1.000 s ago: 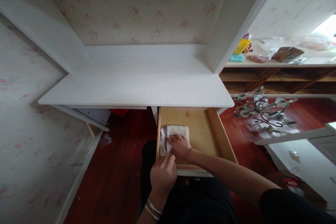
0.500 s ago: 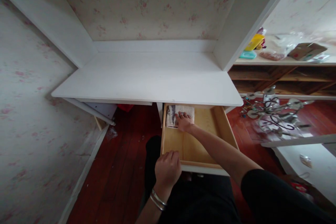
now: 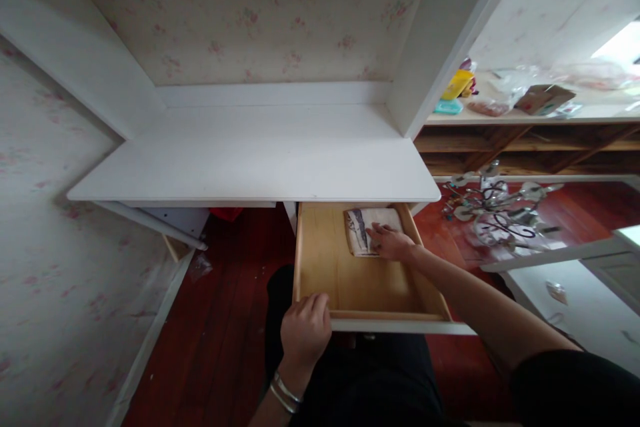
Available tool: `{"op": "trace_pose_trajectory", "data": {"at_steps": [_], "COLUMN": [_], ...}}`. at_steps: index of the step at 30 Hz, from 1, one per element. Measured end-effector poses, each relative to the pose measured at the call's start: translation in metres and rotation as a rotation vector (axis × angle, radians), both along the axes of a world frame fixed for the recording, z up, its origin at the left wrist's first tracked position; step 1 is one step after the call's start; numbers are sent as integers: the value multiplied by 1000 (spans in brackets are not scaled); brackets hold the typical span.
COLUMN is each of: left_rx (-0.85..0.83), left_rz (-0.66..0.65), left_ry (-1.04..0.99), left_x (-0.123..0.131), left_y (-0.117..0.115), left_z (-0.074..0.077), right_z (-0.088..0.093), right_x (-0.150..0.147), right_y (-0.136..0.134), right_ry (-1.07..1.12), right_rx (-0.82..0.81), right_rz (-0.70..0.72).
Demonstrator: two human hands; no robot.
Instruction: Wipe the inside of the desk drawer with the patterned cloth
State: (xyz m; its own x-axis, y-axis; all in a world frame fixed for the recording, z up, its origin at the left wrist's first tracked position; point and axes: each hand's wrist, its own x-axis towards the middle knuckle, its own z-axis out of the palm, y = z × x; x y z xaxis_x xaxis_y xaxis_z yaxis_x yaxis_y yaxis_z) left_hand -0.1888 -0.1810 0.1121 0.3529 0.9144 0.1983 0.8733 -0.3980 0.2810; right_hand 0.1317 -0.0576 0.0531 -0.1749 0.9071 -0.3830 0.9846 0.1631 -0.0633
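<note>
A pulled-out wooden drawer [image 3: 320, 280] with a white front juts from under the white desk [image 3: 280, 160]. My left hand [image 3: 306, 327] is closed over its front left corner, a silver bangle on the wrist. Inside the drawer, towards the back right, lies a folded pale cloth [image 3: 357, 230] with a dark printed pattern. My right hand [image 3: 393, 242] rests flat on this cloth, fingers spread and palm down. Part of the cloth is hidden under that hand.
A chandelier [image 3: 505, 213] with curved arms lies on the red wooden floor to the right. Behind it, a low shelf unit [image 3: 590, 140] carries a cardboard box [image 3: 545, 99] and plastic bags. White furniture [image 3: 565, 293] stands at the lower right; papered wall [image 3: 45, 267] borders the left.
Under my right hand, the cloth has slid from the drawer's back left to its back right. My left hand keeps its hold on the corner. The view has shifted a little rightward.
</note>
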Motion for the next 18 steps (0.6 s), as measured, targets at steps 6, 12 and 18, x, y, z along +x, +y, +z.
{"op": "trace_pose_trajectory", "data": {"at_steps": [6,12,18], "left_rx": [-25,-19,-10], "left_rz": [-4,-4,-5], "left_ry": [-18,-32,-49], "left_x": [0,0,0], "left_y": [1,0,0], "left_z": [0,-2,-3], "right_z": [15,25,21], "right_x": [-10,-24,-52], "right_y": [-57,-100,-81], "right_ry": [61,132,127], "right_rx": [9,-65,-56], "right_rz": [124,186,160]}}
